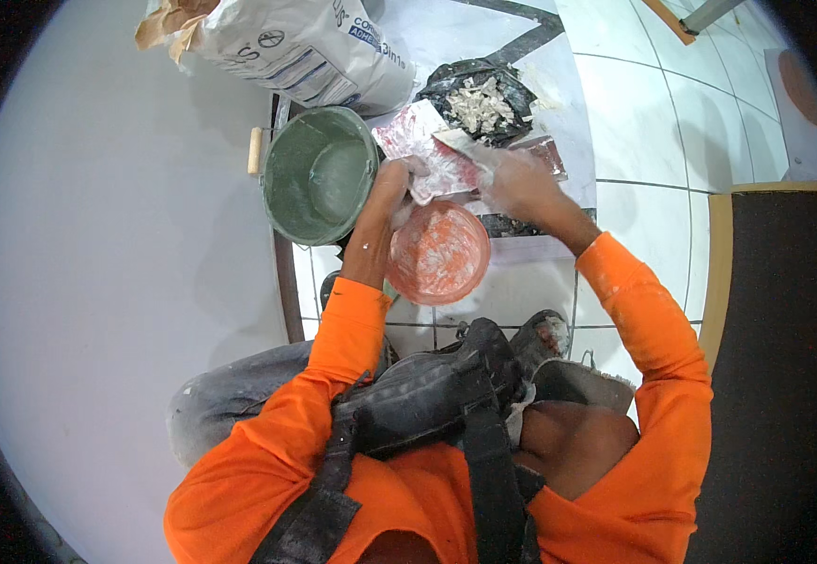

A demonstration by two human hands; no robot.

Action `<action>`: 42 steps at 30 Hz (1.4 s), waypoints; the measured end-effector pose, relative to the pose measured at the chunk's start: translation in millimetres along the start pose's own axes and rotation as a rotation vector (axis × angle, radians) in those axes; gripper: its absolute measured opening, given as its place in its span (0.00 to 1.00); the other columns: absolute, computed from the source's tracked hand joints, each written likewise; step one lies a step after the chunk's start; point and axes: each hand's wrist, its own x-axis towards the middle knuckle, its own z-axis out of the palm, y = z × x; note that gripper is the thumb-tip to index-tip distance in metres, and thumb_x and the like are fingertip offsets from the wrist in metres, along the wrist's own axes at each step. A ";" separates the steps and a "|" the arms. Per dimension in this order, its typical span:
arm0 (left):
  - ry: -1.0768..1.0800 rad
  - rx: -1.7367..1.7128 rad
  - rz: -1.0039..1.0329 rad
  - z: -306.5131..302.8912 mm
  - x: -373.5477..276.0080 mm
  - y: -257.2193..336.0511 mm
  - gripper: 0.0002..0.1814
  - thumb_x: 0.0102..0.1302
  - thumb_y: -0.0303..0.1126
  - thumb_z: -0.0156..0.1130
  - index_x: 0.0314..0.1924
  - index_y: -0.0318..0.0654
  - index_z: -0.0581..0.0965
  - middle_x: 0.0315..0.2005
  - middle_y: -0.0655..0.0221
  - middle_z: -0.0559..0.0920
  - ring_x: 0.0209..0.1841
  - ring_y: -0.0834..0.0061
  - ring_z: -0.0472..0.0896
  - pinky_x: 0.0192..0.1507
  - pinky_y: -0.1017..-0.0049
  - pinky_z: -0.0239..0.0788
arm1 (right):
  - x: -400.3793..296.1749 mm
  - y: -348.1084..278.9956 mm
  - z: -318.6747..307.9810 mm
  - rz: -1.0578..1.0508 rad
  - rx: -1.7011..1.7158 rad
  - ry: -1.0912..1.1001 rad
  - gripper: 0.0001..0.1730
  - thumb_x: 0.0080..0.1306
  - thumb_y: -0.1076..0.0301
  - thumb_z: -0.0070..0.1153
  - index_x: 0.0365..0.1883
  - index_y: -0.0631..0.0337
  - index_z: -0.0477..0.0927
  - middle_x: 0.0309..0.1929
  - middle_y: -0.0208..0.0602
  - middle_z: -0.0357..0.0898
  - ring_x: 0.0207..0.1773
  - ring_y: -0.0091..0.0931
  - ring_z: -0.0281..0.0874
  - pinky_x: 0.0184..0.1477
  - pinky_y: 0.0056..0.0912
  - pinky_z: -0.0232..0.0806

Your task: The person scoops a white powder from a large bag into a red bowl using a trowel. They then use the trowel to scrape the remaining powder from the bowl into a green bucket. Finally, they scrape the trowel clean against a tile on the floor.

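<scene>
My left hand [395, 185] grips the near left edge of a flat red sheet or plate [431, 151] smeared with white paste. In my right hand [521, 182], a putty knife or scraper [456, 141] has its pale blade over the right part of that plate. White residue coats the fingers of my right hand. Just below the plate sits an orange plastic bowl [438, 255], streaked inside with white. A black plastic bag [443, 79] lies beyond my hands, with pale crumbly scraps [480, 107] in it.
A green bucket [318, 173] with a wooden-grip handle [254, 151] stands left of my left forearm. Behind it leans a large paper adhesive sack [302, 53], torn at its top. A pale wall [119, 247] rises on the left; a dark panel with a wooden edge [720, 268] borders the right.
</scene>
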 end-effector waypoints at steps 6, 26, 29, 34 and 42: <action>0.080 0.130 0.026 15.9 -6.0 -5.2 0.05 0.56 0.23 0.55 0.28 0.33 0.79 0.24 0.68 0.78 0.26 0.71 0.79 0.31 0.70 0.76 | 5.9 -13.4 -3.9 0.064 0.082 -0.055 0.28 0.67 0.63 0.53 0.67 0.56 0.75 0.49 0.57 0.83 0.53 0.51 0.82 0.59 0.55 0.71; 0.077 0.355 0.127 0.6 5.6 -16.1 0.05 0.55 0.23 0.57 0.27 0.33 0.81 0.25 0.68 0.80 0.26 0.73 0.77 0.31 0.73 0.70 | 17.2 -10.9 6.8 0.145 0.182 -0.106 0.31 0.73 0.55 0.52 0.71 0.60 0.72 0.63 0.59 0.77 0.64 0.51 0.76 0.69 0.50 0.66; 0.056 0.378 0.147 -1.1 9.3 -20.3 0.05 0.55 0.22 0.56 0.26 0.34 0.80 0.25 0.67 0.80 0.26 0.73 0.78 0.31 0.72 0.71 | 15.4 2.2 19.2 0.038 0.192 0.038 0.30 0.67 0.59 0.52 0.66 0.60 0.75 0.53 0.62 0.81 0.57 0.52 0.79 0.62 0.55 0.70; 0.041 0.225 0.024 -5.0 8.3 -18.6 0.04 0.58 0.23 0.57 0.30 0.33 0.80 0.28 0.65 0.81 0.29 0.69 0.81 0.36 0.70 0.77 | 11.3 11.8 23.4 -0.050 0.152 0.054 0.34 0.66 0.60 0.53 0.71 0.58 0.69 0.40 0.59 0.84 0.44 0.54 0.83 0.51 0.56 0.75; 0.039 0.018 0.014 8.1 -2.9 -1.8 0.11 0.66 0.27 0.61 0.45 0.27 0.81 0.41 0.59 0.85 0.41 0.66 0.86 0.46 0.67 0.81 | -15.4 -4.0 5.4 0.026 -0.149 -0.006 0.37 0.65 0.56 0.60 0.71 0.56 0.67 0.34 0.53 0.86 0.39 0.51 0.85 0.42 0.59 0.77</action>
